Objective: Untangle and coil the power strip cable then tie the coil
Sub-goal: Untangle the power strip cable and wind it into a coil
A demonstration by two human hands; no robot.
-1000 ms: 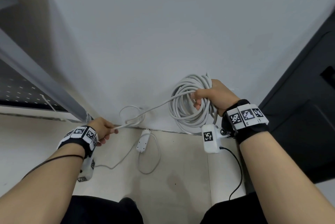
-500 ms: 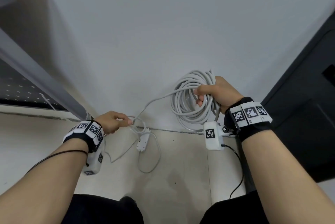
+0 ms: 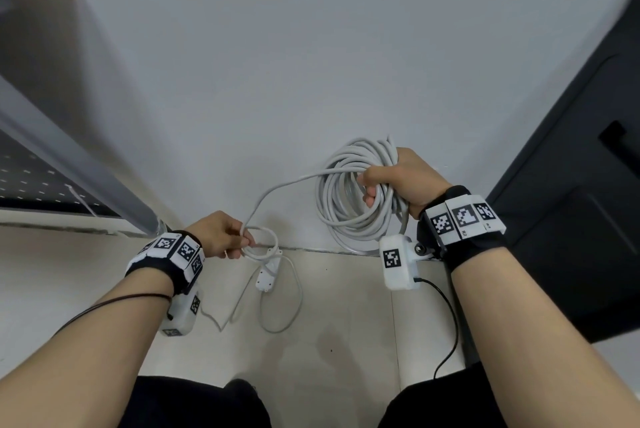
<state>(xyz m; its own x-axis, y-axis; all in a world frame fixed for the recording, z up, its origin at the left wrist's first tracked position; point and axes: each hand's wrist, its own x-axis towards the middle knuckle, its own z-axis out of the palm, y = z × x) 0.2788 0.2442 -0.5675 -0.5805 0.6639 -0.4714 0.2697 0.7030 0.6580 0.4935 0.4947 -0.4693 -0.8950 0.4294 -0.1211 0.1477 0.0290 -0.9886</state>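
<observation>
Hanging from the right hand, the coil of grey cable sat up by the wall, fingers clenched through its turns. 1 free strand ran down to the left hand, whose fingertips pinched a small loop just above the power strip lying on the floor. That small loop looked the danger: drawn tight, it could kink into a knot. A slackened right grip might spill the turns. More slack curled beside the strip and could snag. No containers showed anywhere.
</observation>
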